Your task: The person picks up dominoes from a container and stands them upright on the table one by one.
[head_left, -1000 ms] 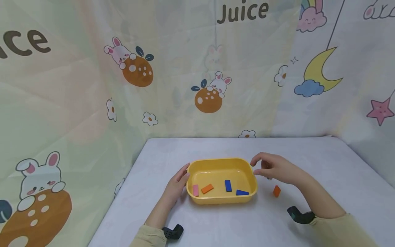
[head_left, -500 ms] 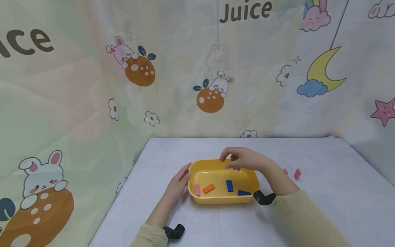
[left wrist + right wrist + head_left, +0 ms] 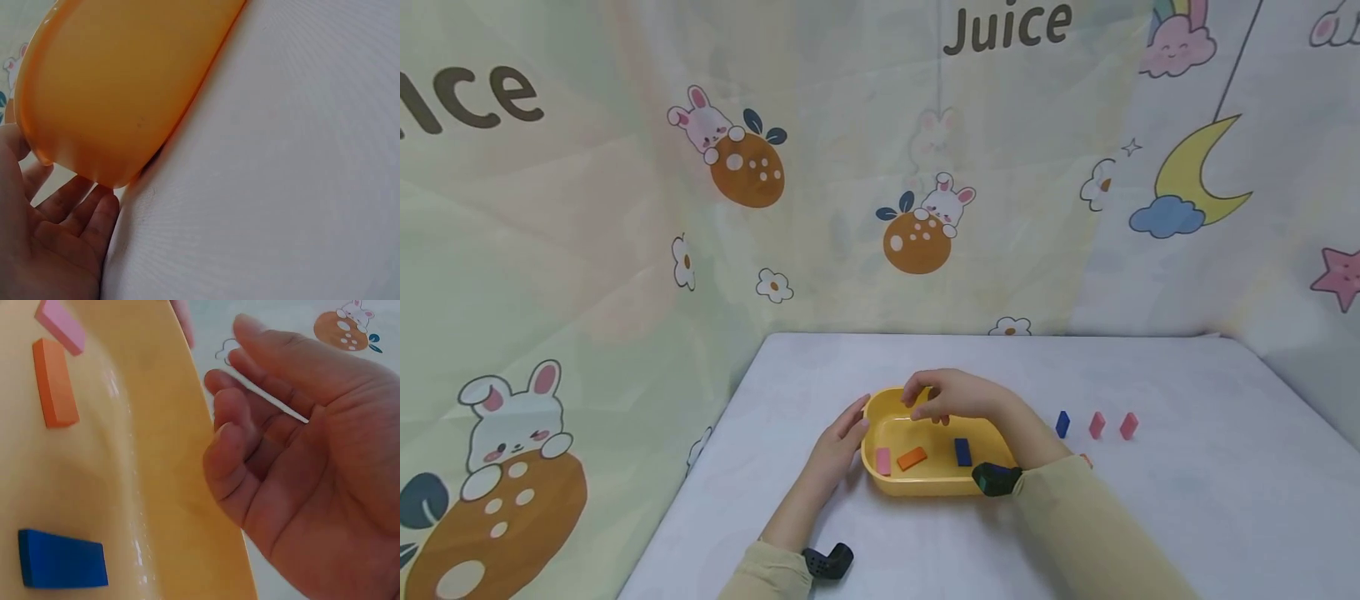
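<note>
A yellow plastic tray (image 3: 925, 486) lies on the table. My left hand (image 3: 835, 446) rests against its left end, fingers fairly straight along the outside wall (image 3: 112, 150). Over the tray's back part hovers my right hand (image 3: 958, 396), fingers loosely bent; in the right wrist view nothing is between them. Inside the tray lie a pink block (image 3: 883, 461), an orange block (image 3: 912, 458) and a blue block (image 3: 963, 452). The same blue block (image 3: 62, 559) shows tapered in the right wrist view. My right forearm hides the tray's right end.
Right of the tray, a blue block (image 3: 1062, 424) and two pink blocks, one nearer (image 3: 1097, 425) and one farther right (image 3: 1129, 426), stand on the white table (image 3: 1210, 500). An orange piece (image 3: 1086, 460) peeks from behind the right sleeve. A printed curtain (image 3: 842, 125) hangs behind.
My right hand has moved left from beside the tray to over it, and its forearm now covers the second blue block. The left hand keeps its place on the tray.
</note>
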`<state>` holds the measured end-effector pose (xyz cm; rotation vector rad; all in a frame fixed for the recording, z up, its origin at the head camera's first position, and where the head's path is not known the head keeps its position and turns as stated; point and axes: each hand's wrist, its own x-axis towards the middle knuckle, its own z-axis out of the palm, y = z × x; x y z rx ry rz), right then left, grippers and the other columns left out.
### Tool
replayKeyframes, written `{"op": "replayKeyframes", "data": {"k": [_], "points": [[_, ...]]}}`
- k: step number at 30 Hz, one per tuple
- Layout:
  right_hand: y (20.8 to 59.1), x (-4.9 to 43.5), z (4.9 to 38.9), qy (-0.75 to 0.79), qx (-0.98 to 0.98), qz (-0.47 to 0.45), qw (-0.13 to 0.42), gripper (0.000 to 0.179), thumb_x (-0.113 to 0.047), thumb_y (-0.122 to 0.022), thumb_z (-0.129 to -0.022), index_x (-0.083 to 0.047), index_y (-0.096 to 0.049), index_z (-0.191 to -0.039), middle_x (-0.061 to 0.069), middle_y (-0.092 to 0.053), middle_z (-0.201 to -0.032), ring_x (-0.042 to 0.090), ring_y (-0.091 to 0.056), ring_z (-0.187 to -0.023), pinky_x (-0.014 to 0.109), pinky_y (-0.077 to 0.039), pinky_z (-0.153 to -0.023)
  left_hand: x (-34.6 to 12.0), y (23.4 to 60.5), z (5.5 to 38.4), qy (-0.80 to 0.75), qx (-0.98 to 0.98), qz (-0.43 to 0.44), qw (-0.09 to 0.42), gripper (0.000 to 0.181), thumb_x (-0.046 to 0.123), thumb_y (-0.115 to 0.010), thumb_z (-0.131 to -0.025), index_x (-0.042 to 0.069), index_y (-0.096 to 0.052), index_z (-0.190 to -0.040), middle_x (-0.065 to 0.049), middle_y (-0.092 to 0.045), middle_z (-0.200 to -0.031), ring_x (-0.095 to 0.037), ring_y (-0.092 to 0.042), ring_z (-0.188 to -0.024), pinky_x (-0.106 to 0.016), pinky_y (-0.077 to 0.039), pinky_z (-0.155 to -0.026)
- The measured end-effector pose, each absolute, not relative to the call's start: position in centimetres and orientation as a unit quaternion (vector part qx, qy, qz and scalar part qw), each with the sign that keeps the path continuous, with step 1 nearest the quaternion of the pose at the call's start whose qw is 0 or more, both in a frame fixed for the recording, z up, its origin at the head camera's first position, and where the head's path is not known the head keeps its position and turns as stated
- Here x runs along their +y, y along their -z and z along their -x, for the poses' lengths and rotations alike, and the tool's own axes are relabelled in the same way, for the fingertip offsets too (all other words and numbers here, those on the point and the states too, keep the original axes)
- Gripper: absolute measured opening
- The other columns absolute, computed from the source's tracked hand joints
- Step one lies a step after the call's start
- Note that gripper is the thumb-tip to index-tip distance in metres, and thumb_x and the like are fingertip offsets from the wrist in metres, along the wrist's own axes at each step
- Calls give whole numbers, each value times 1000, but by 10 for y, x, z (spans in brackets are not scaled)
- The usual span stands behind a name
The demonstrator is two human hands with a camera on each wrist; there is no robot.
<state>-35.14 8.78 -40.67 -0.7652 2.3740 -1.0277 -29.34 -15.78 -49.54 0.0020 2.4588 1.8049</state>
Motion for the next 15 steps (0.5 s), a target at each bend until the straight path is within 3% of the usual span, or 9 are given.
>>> {"op": "replayKeyframes", "data": {"k": [9,15], "points": [[425,78,350,353,846,282,281,23,-21,-70,-92,-15,-67,-114,0,-63,-102,19,-53,-65,28,-50,-60,-158,496,295,-587,809,3,44,42,45,-51,-100,49,-45,-142,-1,-47,-152,-27,-51,-136,-54,-41,-113],[441,71,347,307,866,288,271,20,-29,-75,-87,-22,-69,-105,-5,-62,-96,16,-55,-81,27,-46,-70,-157,498,296,-596,802,-10,47,45,45,-54,-99,46,-45,-144,-3,-48,-152,-26,-49,-138,-51,-43,-112]]}}
